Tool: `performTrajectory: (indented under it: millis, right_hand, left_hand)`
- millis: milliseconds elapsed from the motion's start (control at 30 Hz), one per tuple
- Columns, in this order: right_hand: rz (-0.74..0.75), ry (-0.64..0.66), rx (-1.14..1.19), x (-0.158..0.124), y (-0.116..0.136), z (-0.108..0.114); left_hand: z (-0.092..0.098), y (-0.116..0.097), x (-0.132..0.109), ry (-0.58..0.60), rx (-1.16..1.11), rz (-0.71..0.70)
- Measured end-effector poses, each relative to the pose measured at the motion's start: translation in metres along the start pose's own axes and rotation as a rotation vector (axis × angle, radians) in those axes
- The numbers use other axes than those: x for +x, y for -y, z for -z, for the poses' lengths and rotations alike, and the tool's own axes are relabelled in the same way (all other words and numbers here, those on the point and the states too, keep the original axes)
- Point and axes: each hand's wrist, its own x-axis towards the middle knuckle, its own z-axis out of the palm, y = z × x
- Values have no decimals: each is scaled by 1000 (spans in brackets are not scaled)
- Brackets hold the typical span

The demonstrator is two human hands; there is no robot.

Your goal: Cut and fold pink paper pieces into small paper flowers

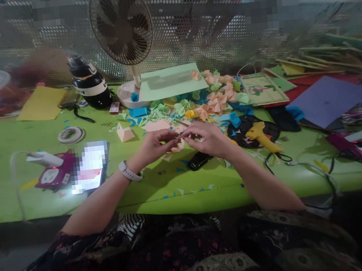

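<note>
My left hand (156, 144) and my right hand (204, 136) meet above the green table (8, 184), fingertips pinched together on a small pink paper piece (179, 143). A thin dark stick or tool runs between the fingers; I cannot make it out clearly. A white watch sits on my left wrist. Just under my right hand lies a black oblong object (199, 160). Behind the hands lies a heap of folded paper petals (215, 95) in pink, green, blue and yellow, with paper scraps scattered around.
A yellow glue gun (261, 135) lies right of my hands, its cord trailing to the table edge. A desk fan (122, 29), black bottle (91, 85), tape roll (71, 134), phone (89, 167) and purple device (54, 174) stand left. Coloured paper sheets (326, 98) lie right.
</note>
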Motion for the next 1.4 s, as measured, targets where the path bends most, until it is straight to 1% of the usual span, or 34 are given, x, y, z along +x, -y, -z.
performTrajectory:
  millis: [300,500,733,833,867,933,1000,1033,1133,1200,1400]
  right_hand:
    - [-5,23,-26,0,1,-2]
    - [-19,3,37,1,2,0]
    - [-73,26,41,1,3,-1]
    - [-138,86,57,2,-3,4]
    - [-175,131,63,2,-6,7]
    - [-254,249,52,2,-15,11]
    - [-314,353,-5,1,-24,13]
    - [-333,387,-42,1,-28,13]
    - [-370,425,-139,-1,-40,11]
    - [-380,415,-182,-4,-46,8]
    - [-389,381,-201,-8,-55,3]
  left_hand:
    - [1,-1,1,-38,35,-32]
    - [2,-3,1,-21,-7,-20]
    - [1,1,1,-13,16,-37]
    - [7,-1,2,-60,148,-17]
    - [11,-2,3,-89,228,11]
    - [19,-4,4,-122,429,117]
    - [27,-5,5,-65,605,228]
    - [29,-4,5,-31,667,254]
    - [30,1,6,46,747,270]
    - [29,7,7,72,726,275]
    - [28,24,9,130,534,273]
